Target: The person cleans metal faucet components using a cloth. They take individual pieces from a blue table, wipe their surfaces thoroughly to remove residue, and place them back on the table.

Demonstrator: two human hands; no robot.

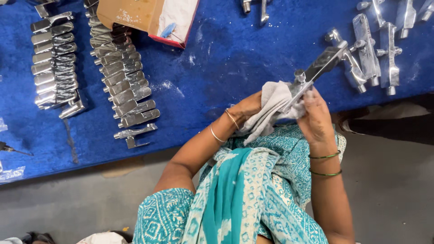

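Note:
My left hand (246, 108) grips a grey-white cloth (271, 106) bunched around the lower end of a shiny chrome tap (322, 63). My right hand (316, 119) holds the same tap from the other side, fingers against the cloth. The tap's flat handle sticks up and to the right, above the edge of the blue table cover (217, 68). Bangles sit on both wrists.
Two long rows of chrome tap handles (54, 58) (122, 81) lie at the left of the blue cover. Several finished taps (370, 54) lie at the far right. An open cardboard box (149, 18) stands at the top. Grey floor lies below the table edge.

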